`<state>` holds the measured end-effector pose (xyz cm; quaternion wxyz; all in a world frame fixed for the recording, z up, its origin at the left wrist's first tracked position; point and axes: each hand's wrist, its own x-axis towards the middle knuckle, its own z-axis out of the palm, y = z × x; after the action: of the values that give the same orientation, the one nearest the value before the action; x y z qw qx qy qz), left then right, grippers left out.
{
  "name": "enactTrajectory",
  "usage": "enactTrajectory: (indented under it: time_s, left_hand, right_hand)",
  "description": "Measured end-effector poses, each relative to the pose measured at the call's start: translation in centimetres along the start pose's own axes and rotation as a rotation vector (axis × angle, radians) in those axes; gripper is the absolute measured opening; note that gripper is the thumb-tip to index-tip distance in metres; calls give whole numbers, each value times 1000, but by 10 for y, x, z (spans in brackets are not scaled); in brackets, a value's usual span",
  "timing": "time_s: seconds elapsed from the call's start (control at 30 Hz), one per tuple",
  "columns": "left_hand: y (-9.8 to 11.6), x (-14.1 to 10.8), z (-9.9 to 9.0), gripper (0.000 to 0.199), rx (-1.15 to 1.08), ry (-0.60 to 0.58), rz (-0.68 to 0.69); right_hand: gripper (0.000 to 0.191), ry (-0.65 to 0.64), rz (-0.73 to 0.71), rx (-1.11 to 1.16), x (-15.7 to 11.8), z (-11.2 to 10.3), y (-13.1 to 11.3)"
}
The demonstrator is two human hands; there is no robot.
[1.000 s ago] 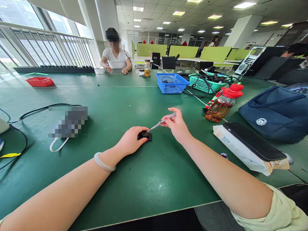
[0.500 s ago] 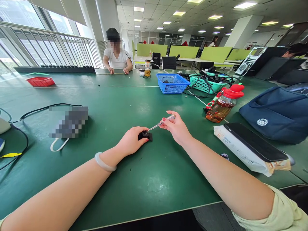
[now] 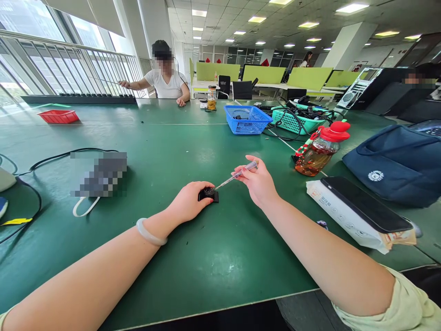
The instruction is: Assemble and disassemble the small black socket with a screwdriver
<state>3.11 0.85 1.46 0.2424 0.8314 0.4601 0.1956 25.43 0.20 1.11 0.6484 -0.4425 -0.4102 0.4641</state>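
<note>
My left hand [image 3: 190, 201] rests on the green table [image 3: 213, 248], thumb and fingers closed around a small black block-like part [image 3: 209, 195] with a round top. What exactly that part is I cannot make out. My right hand [image 3: 258, 181] pinches a screwdriver [image 3: 237, 173] with a clear handle and a thin metal shaft. The shaft slants down to the left, its tip close to the upper right edge of the black part; whether they touch I cannot tell.
On the right are a tissue pack [image 3: 344, 216] with a black phone [image 3: 368, 202] on it, a red-lidded bottle [image 3: 319, 149] and a navy bag [image 3: 396, 161]. A blue basket [image 3: 248, 120] and a teal basket [image 3: 292, 120] stand beyond. A person [image 3: 167, 80] sits across the table.
My right hand and the screwdriver have shifted slightly right, and the tip has drawn back from the black part's top. Across the table, the person's arm has reached out toward the railing.
</note>
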Motion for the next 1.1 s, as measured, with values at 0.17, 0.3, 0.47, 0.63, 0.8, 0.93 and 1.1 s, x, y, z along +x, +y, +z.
enactTrajectory:
  time_s: [0.17,0.3,0.47,0.63,0.8,0.93,1.1]
  left_hand:
    - [0,0,0,35,7,4,-1]
    - [-1,0,1,35,3,2,-3]
    - [-1,0,1,34,-2,3,-3]
    - [0,1,1,34,5,7,0]
    - [-1,1,2,37,10,18,1]
    - [-2,1,3,40,15,16,2]
    - [-2,1,2,41,27,0,0]
  right_hand:
    - [48,2,-20,-19,-2,1,-2]
    - [56,-27,-48,-52,-3,2,1]
    - [60,-55,-86,-115,-2,2,2]
    - [54,-83,-187,-183,-6,5,-2]
    - [38,-104,-304,-350,-16,7,-9]
    - [31,-179,-325,-441,-24,9,-15]
    - [29,-200,-338,-491,-29,11,-19]
